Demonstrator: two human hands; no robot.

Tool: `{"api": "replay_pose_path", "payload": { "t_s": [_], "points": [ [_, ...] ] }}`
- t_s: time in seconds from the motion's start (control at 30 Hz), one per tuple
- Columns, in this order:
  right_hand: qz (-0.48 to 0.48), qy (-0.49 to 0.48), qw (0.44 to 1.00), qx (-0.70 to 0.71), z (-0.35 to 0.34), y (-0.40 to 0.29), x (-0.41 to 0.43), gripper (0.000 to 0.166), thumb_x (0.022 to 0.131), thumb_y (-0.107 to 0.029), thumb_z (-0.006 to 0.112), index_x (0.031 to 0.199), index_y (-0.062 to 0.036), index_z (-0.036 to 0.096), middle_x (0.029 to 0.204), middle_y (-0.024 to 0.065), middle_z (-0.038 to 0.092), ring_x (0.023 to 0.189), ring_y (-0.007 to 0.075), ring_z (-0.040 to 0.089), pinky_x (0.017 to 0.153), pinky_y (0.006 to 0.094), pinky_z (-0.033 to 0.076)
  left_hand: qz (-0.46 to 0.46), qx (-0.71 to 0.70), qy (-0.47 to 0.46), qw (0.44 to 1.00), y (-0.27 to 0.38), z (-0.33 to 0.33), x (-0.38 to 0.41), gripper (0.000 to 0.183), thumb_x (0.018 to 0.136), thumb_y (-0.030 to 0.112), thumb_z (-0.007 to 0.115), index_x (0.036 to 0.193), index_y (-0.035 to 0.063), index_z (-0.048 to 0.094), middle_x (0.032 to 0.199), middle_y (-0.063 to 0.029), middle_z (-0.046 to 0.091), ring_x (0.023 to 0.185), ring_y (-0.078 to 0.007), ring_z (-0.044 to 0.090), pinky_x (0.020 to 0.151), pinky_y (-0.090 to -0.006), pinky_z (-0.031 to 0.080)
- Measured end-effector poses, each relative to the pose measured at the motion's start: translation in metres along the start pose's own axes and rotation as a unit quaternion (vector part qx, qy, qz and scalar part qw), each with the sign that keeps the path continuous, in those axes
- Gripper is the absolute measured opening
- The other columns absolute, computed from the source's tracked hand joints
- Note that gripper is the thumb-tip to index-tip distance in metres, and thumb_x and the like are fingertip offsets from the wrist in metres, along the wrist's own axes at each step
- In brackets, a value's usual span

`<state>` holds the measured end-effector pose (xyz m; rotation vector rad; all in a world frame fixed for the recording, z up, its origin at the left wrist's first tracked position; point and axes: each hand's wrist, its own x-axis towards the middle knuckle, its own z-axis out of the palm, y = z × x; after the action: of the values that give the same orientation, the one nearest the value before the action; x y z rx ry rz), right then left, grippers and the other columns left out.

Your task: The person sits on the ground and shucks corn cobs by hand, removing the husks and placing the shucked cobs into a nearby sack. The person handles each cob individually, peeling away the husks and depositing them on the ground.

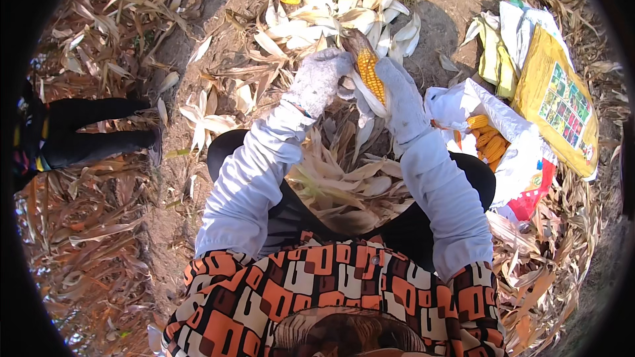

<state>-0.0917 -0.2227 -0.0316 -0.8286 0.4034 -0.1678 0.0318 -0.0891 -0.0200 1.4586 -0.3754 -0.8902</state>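
Observation:
A partly husked ear of corn (369,70) is held up in front of me, its yellow kernels bare on the upper face. Dark, dry silk and husk cling to its far tip, and a pale husk leaf hangs along its near end. My right hand (401,99), in a whitish work glove, grips the ear from the right side. On the other side, my left hand (320,78), gloved alike, is closed at the husk near the tip; its fingertips are partly hidden. Stripped husks (342,7) lie piled on the soil beyond the ear.
A white woven sack (516,144) at right stands open with several husked ears (488,141) inside. Beside it lie a yellow printed sack (555,94) and folded bags (496,54). A person in dark trousers (99,131) stands at left. Dry husks (347,178) lie between my knees.

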Motion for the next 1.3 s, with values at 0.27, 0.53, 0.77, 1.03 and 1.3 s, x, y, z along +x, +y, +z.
{"api": "replay_pose_path", "payload": {
  "t_s": [0.27,0.53,0.77,1.03,1.3],
  "points": [
    [0.053,0.016,0.994,-0.098,0.008,0.009,0.002,0.048,0.092,-0.034,0.065,0.126,-0.0014,0.055,0.105,0.0096,0.066,0.081,0.0153,0.067,0.057,0.0263,0.056,0.013,-0.045,0.070,0.996,0.032,0.013,-0.009,0.022,0.094,0.023,0.065,0.101,0.0026,0.067,0.085,-0.0023,0.066,0.071,-0.0085,0.060,0.062,-0.0218,0.049],
    [-0.014,0.010,0.993,-0.120,0.012,0.005,0.000,0.051,0.089,-0.025,0.071,0.128,0.0027,0.052,0.105,0.0122,0.069,0.080,0.0169,0.070,0.051,0.0254,0.054,0.043,0.038,0.058,0.997,0.029,0.012,-0.012,0.019,0.095,0.018,0.061,0.099,0.0000,0.066,0.087,-0.0041,0.067,0.075,-0.0111,0.064,0.071,-0.0243,0.052],
    [-0.101,-0.014,0.961,-0.256,0.008,0.002,-0.010,0.040,0.087,-0.021,0.072,0.119,0.0016,0.061,0.104,0.0068,0.068,0.086,0.0124,0.065,0.069,0.0265,0.053,0.356,0.605,-0.039,0.711,-0.006,-0.016,0.010,0.030,0.082,0.015,0.063,0.109,0.0004,0.063,0.095,-0.0162,0.065,0.090,-0.0318,0.065,0.079,-0.0371,0.053],
    [-0.027,-0.013,0.997,-0.069,0.004,-0.002,-0.007,0.033,0.091,-0.023,0.070,0.116,-0.0011,0.065,0.101,0.0024,0.066,0.087,0.0086,0.061,0.077,0.0243,0.049,0.340,0.380,-0.019,0.860,0.006,-0.003,-0.014,0.038,0.083,0.016,0.068,0.118,0.0048,0.060,0.109,-0.0143,0.065,0.103,-0.0295,0.064,0.090,-0.0380,0.050],
    [-0.119,0.091,0.971,-0.185,0.006,0.017,0.002,0.047,0.095,-0.033,0.065,0.129,-0.0025,0.058,0.116,0.0070,0.066,0.104,0.0148,0.060,0.091,0.0282,0.047,0.082,-0.068,0.148,0.983,0.023,0.010,-0.007,0.027,0.098,0.028,0.055,0.101,0.0040,0.066,0.084,-0.0068,0.065,0.060,-0.0130,0.062,0.044,-0.0254,0.050]
  ]
}}
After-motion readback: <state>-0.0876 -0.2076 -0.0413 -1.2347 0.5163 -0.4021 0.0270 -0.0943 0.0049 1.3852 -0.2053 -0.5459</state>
